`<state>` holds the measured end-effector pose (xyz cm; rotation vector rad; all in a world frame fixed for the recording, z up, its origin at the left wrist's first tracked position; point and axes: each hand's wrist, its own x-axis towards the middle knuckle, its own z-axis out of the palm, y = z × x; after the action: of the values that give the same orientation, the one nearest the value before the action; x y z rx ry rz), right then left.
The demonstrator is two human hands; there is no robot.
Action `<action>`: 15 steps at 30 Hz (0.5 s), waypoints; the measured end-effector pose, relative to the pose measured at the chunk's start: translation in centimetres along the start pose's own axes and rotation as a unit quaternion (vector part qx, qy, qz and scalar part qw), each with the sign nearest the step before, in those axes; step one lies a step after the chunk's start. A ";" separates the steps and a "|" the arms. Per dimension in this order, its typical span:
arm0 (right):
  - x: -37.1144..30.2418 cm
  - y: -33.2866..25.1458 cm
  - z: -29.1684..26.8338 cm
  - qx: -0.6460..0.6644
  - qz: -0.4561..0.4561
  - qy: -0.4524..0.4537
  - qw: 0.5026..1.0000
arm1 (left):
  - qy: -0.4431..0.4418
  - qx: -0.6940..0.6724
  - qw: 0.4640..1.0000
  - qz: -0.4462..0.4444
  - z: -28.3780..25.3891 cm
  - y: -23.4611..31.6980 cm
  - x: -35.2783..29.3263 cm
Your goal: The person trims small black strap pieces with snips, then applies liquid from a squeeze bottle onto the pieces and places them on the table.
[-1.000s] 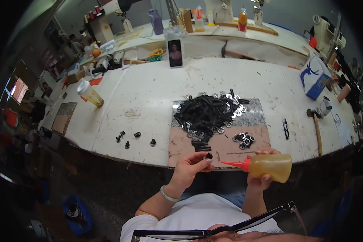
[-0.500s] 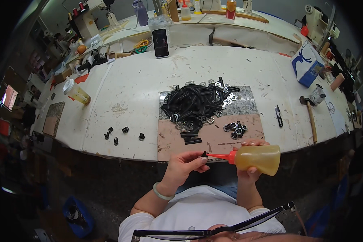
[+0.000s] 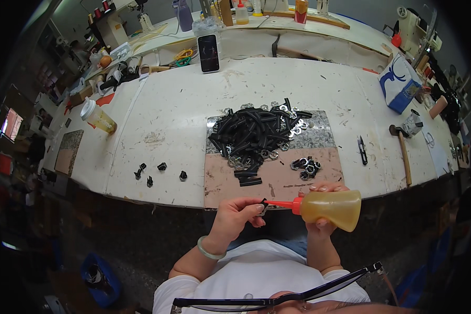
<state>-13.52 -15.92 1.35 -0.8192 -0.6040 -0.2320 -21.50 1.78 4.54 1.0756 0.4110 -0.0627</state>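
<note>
My left hand (image 3: 236,217) pinches a small black strip (image 3: 264,201) with a bit of metal at it, just past the table's front edge. My right hand (image 3: 319,231) grips a squeeze bottle (image 3: 334,208) of yellowish liquid, tipped sideways. Its thin red nozzle points left, and the tip meets the black strip at my left fingertips. Beyond my hands, a heap of black strips (image 3: 251,128) mixed with silver metal rings covers much of the board (image 3: 220,183). A smaller cluster of rings with black strips (image 3: 307,167) rests on the board's right part.
Several small black folded pieces (image 3: 162,166) lie on the table left of the board. To the right are thread snips (image 3: 362,150), a hammer (image 3: 403,154) and a blue-and-white bag (image 3: 399,83). A phone (image 3: 208,54) stands at the back; a lidded cup (image 3: 98,117) is at left.
The bottle and my right hand have shifted slightly left, bringing the nozzle tip onto the black strip. The left fingers have turned a little, and more metal shows below the strip.
</note>
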 end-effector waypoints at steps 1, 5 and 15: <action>0.0 0.0 0.0 0.001 0.001 0.000 1.000 | 0.004 0.001 1.000 0.000 -0.1 -0.1 0.0; 0.3 -0.5 -0.2 0.004 -0.021 -0.001 1.000 | 0.013 -0.016 1.000 0.004 -0.4 -0.2 0.2; 0.2 -0.2 -0.2 -0.038 -0.045 -0.022 0.998 | -0.001 -0.023 1.000 -0.010 -0.2 -0.2 0.0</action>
<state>-13.37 -16.15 1.48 -0.8727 -0.6787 -0.3215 -21.63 1.89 4.33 1.0268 0.4206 -0.0720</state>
